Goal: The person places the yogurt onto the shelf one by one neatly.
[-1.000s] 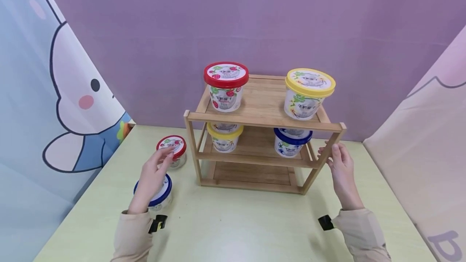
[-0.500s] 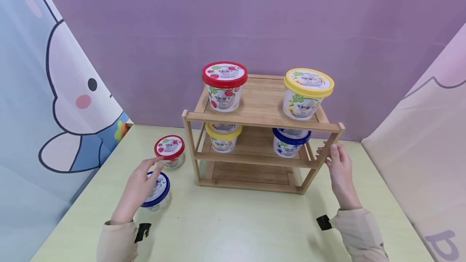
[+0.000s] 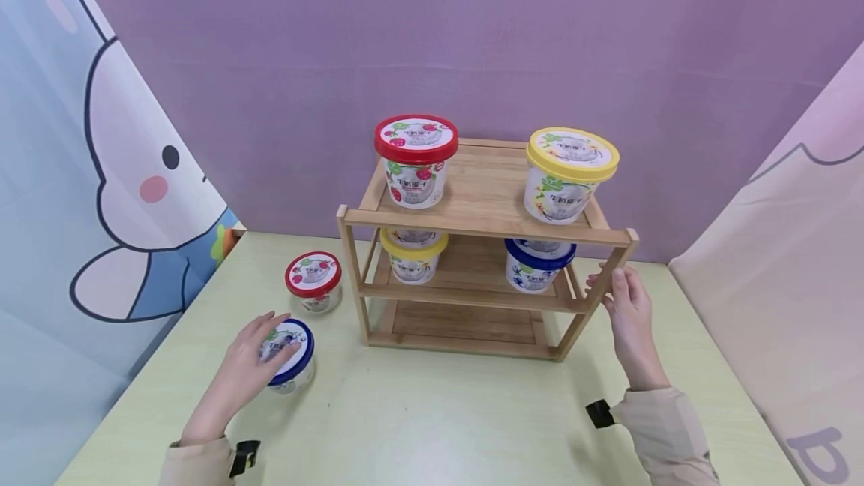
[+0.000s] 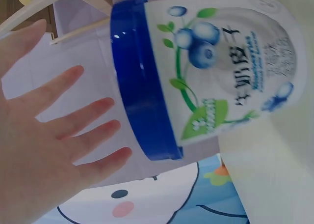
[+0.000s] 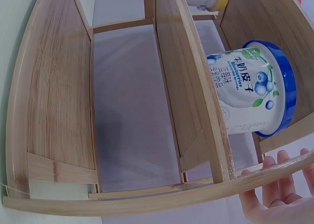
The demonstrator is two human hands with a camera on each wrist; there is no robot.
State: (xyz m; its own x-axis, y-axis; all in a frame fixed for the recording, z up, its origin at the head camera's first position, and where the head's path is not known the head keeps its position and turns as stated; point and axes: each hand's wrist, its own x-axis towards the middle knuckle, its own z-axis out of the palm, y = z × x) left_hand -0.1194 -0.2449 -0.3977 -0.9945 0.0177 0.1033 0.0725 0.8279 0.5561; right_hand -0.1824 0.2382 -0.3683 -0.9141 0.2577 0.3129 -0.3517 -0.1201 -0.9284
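On the table at the left stands a blue-lidded tub [image 3: 298, 377] with a blueberry print. My left hand [image 3: 236, 377] reaches over its lid with fingers spread; in the left wrist view the fingertips are right beside the blue lid [image 4: 142, 81]. A three-tier wooden shelf rack [image 3: 486, 227] stands in the middle. At its front right post my right hand [image 3: 631, 321] holds on, fingers behind the wood and thumb on the near side. In the right wrist view those fingers [image 5: 270, 189] show curled behind the post.
A red-lidded tub [image 3: 313, 280] stands behind the blue-lidded one. The rack's top tier bears a red-lidded tub [image 3: 415, 182] and a yellow-lidded tub [image 3: 560, 193]. Its middle tier has a yellow-lidded tub [image 3: 414, 268] and another blue-lidded tub [image 3: 531, 276].
My left hand has moved back from the red-lidded tub, toward me and leftward, to over the blue-lidded tub. My right hand has stayed at the rack's post.
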